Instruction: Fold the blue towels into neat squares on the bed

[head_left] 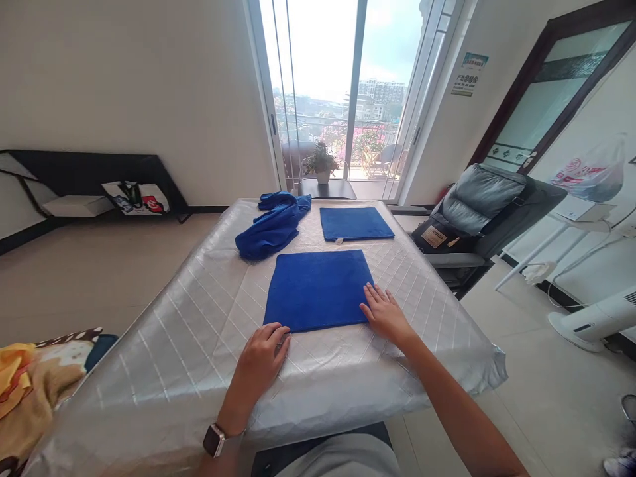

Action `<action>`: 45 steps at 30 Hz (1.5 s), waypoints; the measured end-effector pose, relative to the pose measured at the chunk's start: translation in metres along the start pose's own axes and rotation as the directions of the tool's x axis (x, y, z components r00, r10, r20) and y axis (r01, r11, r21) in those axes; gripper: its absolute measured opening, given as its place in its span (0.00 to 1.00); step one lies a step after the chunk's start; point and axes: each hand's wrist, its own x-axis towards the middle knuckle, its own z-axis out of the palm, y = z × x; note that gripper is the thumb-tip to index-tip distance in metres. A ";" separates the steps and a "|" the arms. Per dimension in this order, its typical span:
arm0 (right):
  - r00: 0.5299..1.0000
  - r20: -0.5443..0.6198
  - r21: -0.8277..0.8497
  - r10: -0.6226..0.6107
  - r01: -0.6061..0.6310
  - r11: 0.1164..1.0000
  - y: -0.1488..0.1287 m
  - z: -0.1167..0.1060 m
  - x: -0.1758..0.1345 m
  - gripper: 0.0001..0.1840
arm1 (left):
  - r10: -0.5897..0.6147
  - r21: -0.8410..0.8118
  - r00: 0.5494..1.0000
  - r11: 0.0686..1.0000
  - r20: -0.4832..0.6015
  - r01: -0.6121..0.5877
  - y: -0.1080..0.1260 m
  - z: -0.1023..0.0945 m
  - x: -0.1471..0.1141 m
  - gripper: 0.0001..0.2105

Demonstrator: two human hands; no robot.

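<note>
A blue cloth (pixel 318 288), folded into a flat rectangle, lies on the table right before me. The fingertips of my left hand (pixel 263 354) rest at its near left corner, fingers slightly bent and nothing gripped. On its right edge my right hand (pixel 385 310) lies flat, fingers stretched out. Behind it is a second blue cloth (pixel 355 222), also folded flat, with a small white tag at its near edge. To the left of that one sits a crumpled heap of blue cloth (pixel 273 225).
A silver quilted cover (pixel 199 318) drapes over the table. At the right stands a grey recliner (pixel 497 205) with a black bag on it. Patterned fabric (pixel 50 377) shows at the lower left. Beyond the table a potted plant (pixel 322 162) stands by the window.
</note>
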 end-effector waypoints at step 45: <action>0.991 -0.002 0.126 0.133 -0.131 0.983 0.002 0.021 0.089 0.36 | -0.145 0.279 0.937 0.959 0.319 0.054 -0.033 0.070 0.147 0.40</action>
